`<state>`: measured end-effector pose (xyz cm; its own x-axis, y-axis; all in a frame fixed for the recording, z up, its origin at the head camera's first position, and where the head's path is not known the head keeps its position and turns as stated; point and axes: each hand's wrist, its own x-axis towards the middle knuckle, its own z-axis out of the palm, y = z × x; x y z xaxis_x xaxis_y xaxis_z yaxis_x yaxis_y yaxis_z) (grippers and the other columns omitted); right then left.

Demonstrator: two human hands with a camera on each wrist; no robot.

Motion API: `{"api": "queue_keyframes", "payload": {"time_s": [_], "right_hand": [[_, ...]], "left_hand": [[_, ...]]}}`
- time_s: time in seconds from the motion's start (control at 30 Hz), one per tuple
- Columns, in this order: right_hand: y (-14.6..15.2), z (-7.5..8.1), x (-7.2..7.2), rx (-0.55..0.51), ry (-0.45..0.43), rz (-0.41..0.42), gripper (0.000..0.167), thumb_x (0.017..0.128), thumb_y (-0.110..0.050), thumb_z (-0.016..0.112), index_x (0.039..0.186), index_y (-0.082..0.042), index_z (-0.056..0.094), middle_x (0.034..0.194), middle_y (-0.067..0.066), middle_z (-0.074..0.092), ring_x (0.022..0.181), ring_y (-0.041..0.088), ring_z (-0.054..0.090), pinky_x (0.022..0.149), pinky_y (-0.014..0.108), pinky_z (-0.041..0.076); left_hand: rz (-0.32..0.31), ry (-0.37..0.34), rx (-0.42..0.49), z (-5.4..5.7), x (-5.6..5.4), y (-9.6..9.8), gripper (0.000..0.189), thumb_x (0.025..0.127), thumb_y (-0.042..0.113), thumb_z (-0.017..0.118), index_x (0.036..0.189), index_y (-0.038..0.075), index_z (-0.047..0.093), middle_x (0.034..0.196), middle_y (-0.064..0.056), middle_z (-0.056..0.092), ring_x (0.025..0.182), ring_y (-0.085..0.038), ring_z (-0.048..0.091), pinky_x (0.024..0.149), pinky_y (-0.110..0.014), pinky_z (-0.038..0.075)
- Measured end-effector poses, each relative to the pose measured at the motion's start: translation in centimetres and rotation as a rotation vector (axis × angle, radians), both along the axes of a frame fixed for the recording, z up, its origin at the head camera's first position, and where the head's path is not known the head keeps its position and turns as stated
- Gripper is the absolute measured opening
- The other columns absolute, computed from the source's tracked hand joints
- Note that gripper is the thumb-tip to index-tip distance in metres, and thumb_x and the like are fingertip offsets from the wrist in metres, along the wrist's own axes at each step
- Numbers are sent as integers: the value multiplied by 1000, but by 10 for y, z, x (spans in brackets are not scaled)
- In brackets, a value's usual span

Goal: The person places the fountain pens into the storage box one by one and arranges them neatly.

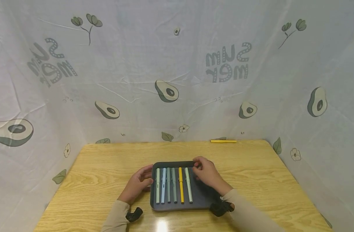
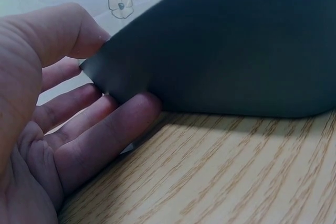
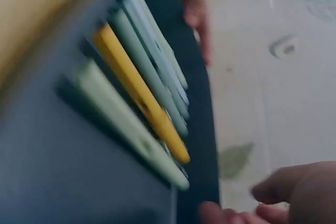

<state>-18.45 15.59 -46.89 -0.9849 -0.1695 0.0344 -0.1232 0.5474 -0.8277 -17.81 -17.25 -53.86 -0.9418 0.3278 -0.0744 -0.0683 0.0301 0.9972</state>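
Observation:
A dark grey rectangular tray lies on the table with several capped pens side by side in its left and middle part. They run from a pale green pen through a light blue pen and grey-green ones to a yellow pen and a pale mint pen. At the tray's left side my left hand holds the edge, thumb at the rim and fingers against the outer wall. My right hand hovers at the far rim, right of the mint pen. Its thumb and fingers are apart, with nothing visible between them.
Another yellow pen lies crosswise at the table's far edge, to the right. The wooden table meets a white curtain printed with avocados behind and at both sides. Each wrist carries a black device.

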Motion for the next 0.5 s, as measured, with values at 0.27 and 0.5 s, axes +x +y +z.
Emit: {"api": "queue_keyframes", "payload": {"time_s": [0.27,0.5], "right_hand": [[83,2,-40,176,173,-171,36,101,-5,55,134,6,60,118,25,62,101,36,65,80,46,58],[155,-15,-78,424,103,-93,53,98,-5,53,146,16,43,141,41,44,130,60,41,104,69,38]], "left_hand": [[10,-1,1,0,0,-2,65,97,7,70,155,6,42,146,-26,54,129,-38,58,84,-44,61],[19,-5,-5,-5,-2,-3,64,97,8,70,155,9,44,144,-24,57,125,-34,61,83,-44,61]]}}
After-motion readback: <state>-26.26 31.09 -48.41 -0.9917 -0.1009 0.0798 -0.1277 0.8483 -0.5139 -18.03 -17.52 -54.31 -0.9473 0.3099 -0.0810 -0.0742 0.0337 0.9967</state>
